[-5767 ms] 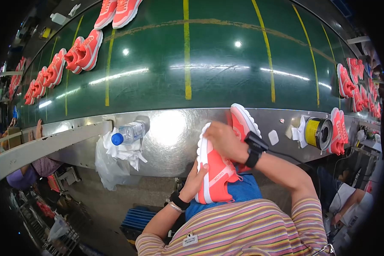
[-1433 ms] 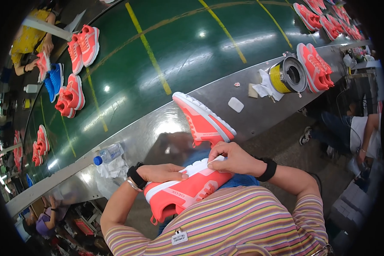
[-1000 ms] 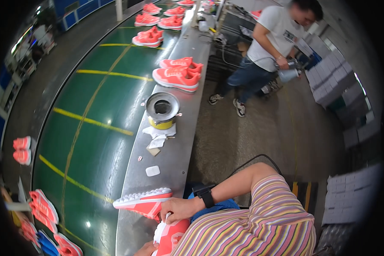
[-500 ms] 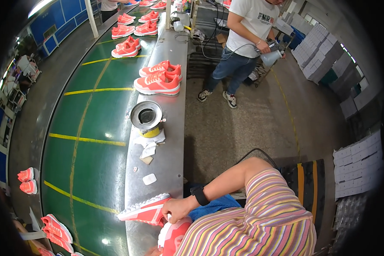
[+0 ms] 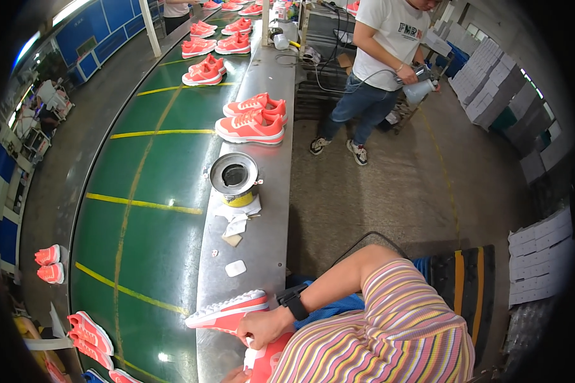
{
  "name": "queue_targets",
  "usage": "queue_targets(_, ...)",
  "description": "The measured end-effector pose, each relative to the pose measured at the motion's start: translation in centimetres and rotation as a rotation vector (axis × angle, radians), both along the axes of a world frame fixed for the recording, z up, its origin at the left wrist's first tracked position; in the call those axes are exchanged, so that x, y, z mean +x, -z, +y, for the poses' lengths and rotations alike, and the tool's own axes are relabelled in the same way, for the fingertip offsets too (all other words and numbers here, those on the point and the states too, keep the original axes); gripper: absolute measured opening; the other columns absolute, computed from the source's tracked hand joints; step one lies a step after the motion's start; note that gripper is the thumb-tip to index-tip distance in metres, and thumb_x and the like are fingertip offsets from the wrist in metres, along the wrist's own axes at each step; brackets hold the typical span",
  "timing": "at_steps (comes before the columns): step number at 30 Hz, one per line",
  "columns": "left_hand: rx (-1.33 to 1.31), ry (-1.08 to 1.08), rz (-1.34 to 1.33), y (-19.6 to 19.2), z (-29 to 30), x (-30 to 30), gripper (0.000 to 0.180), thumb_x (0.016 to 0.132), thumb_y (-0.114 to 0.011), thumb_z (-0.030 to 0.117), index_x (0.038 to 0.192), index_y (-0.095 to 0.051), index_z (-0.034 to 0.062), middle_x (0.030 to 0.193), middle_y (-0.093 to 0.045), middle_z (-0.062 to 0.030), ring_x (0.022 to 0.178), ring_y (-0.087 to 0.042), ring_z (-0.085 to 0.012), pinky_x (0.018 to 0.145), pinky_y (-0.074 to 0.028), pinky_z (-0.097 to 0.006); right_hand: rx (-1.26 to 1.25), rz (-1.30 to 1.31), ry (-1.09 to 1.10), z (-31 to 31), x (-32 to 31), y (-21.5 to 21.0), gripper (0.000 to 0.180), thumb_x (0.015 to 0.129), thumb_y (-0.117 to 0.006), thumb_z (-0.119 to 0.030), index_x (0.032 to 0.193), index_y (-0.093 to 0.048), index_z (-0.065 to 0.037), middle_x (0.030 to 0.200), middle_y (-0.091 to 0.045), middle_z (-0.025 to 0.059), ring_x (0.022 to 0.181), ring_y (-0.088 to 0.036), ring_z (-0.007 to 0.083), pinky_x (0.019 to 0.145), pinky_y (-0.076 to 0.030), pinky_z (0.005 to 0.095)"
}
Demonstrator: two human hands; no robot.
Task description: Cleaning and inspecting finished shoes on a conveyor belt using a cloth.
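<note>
My right hand [image 5: 265,327], with a black watch on its wrist, is closed on a small white pad [image 5: 249,343]. It presses the pad against a coral shoe [image 5: 271,359] at the lower edge, partly hidden by the striped sleeve. My left hand [image 5: 236,375] shows only in part at the bottom edge, gripping that same shoe. Just beyond my right hand, another coral shoe [image 5: 227,314] lies on its side on the metal ledge, its white sole turned away from me.
A green conveyor belt [image 5: 153,242] runs along the left, bearing coral shoes. On the metal ledge [image 5: 262,236] stand a round tin [image 5: 236,199] with a black funnel-like top, white scraps [image 5: 236,268] and a coral pair [image 5: 252,124]. A co-worker [image 5: 383,70] stands beyond, holding a tool.
The whole view has shifted slightly, so the scene sits further right. My right hand has moved a little toward me along the shoe with the white pad.
</note>
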State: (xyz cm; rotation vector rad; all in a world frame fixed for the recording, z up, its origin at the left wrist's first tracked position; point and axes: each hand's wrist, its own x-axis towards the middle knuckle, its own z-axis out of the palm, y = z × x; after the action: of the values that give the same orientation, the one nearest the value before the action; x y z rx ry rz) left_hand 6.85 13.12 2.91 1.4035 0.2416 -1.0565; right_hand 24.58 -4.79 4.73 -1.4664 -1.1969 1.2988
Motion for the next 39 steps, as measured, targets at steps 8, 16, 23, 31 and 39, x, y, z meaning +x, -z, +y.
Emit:
queue_targets(8,-0.026,-0.025,0.014,-0.5,-1.1,1.7,0.044,0.091,-0.043,0.035,0.113,-0.051,-0.0024,0.110,-0.058,-0.0092,0.099,-0.054,-0.0157,0.088,-0.041,-0.031,-0.133,0.160,-0.034,-0.7,1.7,-2.2,0.010,0.063,-0.057,-0.008,0.067,-0.059,0.001,0.066,-0.061,0.0106,0.063,-0.059,0.0193,0.056,-0.045,0.0317)
queue_targets(16,-0.063,0.016,0.028,-1.6,-2.2,4.8,0.045,0.091,-0.043,0.035,0.114,-0.051,-0.0024,0.111,-0.058,-0.0091,0.099,-0.053,-0.0156,0.088,-0.041,-0.031,0.046,0.042,0.044,-0.5,1.2,0.0,0.013,0.063,-0.057,-0.008,0.069,-0.060,0.003,0.069,-0.061,0.0129,0.062,-0.058,0.0221,0.056,-0.044,0.0335)
queue_targets(23,-0.051,-0.222,0.122,-3.1,-2.0,0.0,0.045,0.091,-0.043,0.036,0.115,-0.050,-0.0023,0.111,-0.057,-0.0090,0.100,-0.053,-0.0155,0.088,-0.041,-0.031,0.046,0.044,-0.001,-0.6,1.9,2.4,0.014,0.064,-0.058,-0.010,0.074,-0.061,0.000,0.066,-0.060,0.0090,0.059,-0.056,0.0170,0.054,-0.044,0.0301)
queue_targets(31,-0.313,-0.605,0.273,-5.4,-3.8,-4.3,0.054,0.089,-0.051,0.030,0.130,-0.035,-0.0007,0.122,-0.048,-0.0072,0.107,-0.046,-0.0122,0.092,-0.038,-0.028,-0.158,-0.239,-0.034,-0.3,7.0,0.3,0.014,0.072,-0.064,-0.016,0.080,-0.063,-0.005,0.074,-0.061,0.0057,0.068,-0.058,0.0134,0.062,-0.046,0.0270)
queue_targets(39,-0.184,-1.308,-0.036,-2.0,-8.7,-13.7,0.046,0.090,-0.045,0.025,0.123,-0.040,-0.0059,0.120,-0.050,-0.0106,0.106,-0.050,-0.0157,0.091,-0.039,-0.030,0.095,-0.597,0.594,4.6,17.7,8.0,0.015,0.074,-0.055,-0.003,0.088,-0.059,-0.003,0.083,-0.058,0.0130,0.074,-0.058,0.0250,0.065,-0.046,0.0326)
